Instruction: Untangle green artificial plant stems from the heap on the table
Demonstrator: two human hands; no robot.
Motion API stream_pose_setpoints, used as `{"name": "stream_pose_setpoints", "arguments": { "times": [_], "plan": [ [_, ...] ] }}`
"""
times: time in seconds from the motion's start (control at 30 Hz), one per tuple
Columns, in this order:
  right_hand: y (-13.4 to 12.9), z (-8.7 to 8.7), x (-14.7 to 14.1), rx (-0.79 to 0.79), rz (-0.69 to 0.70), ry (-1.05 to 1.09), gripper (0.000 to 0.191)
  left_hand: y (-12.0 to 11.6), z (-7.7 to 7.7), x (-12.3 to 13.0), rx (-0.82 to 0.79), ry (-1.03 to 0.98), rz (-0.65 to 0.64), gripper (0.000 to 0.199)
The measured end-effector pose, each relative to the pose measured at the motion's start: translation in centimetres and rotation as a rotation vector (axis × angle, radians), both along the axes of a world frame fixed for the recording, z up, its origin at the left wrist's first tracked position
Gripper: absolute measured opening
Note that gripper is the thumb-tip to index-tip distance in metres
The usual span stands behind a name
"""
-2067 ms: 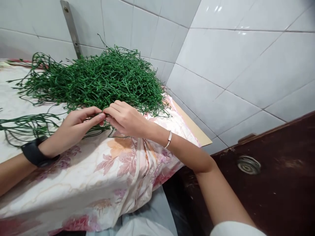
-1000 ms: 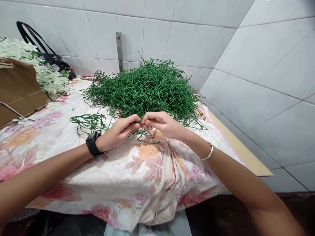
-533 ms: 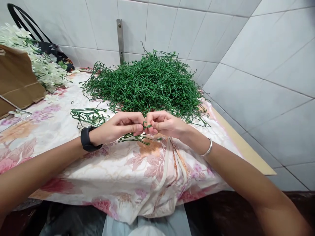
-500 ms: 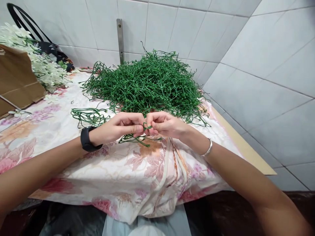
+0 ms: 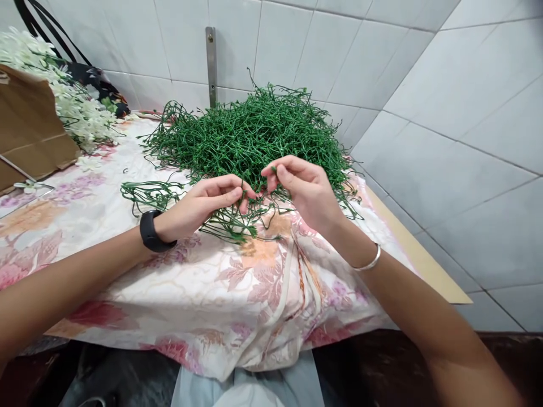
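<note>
My left hand (image 5: 207, 202) pinches a thin green artificial flower stem (image 5: 243, 191) between thumb and fingers, just in front of the large pile. Higher and to the right, my right hand (image 5: 309, 189) has its thumb and forefinger closed on a small green stem piece (image 5: 274, 169); most of that piece is hidden by the fingers. A gap separates the two hands. Beneath the left hand lies a small bunch of green stems (image 5: 229, 226), and another small bunch (image 5: 148, 195) rests beside the left wrist.
A big tangled pile of green stems (image 5: 254, 133) sits against the tiled wall (image 5: 339, 56). White artificial flowers (image 5: 85, 116), a brown cardboard box (image 5: 31, 127) and a dark bag (image 5: 91, 79) stand at the left. Floral cloth (image 5: 178, 294) covers the table, with a tan board edge (image 5: 424, 268) on the right.
My hands were together at the fingertips and have come apart. The right one has moved up and to the right, the left one slightly up.
</note>
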State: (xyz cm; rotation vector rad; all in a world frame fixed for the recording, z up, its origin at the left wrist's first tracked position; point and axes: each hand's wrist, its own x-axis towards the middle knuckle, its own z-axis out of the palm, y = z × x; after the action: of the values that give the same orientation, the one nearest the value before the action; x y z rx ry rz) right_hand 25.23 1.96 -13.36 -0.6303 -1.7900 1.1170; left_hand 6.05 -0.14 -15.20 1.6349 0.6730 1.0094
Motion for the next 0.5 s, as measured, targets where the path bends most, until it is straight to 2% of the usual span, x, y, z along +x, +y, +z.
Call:
{"name": "stream_pose_setpoints", "arguments": {
  "times": [0.1,0.2,0.27,0.33,0.43,0.5],
  "plan": [
    [0.3,0.0,0.1,0.333,-0.340,-0.150,0.019,0.7,-0.3,-0.1,-0.023,0.002,0.094,0.019],
    [0.3,-0.5,0.0,0.624,-0.517,-0.324,0.021,1.0,-0.5,-0.1,-0.045,-0.025,0.141,0.017],
    [0.0,-0.7,-0.1,0.737,-0.510,-0.389,0.023,1.1,-0.7,-0.1,-0.040,-0.040,0.141,0.015],
    [-0.4,-0.9,-0.3,0.776,-0.447,-0.389,0.018,1.1,-0.8,-0.1,-0.031,-0.055,0.145,0.018],
    [-1.0,-1.2,-0.8,0.732,-0.360,-0.388,0.011,1.0,-0.9,-0.1,-0.013,-0.097,0.160,0.022],
    [-1.3,-1.5,-1.1,0.647,-0.315,-0.417,0.014,1.0,-1.0,0.0,0.006,-0.107,0.149,0.023]
  ]
}}
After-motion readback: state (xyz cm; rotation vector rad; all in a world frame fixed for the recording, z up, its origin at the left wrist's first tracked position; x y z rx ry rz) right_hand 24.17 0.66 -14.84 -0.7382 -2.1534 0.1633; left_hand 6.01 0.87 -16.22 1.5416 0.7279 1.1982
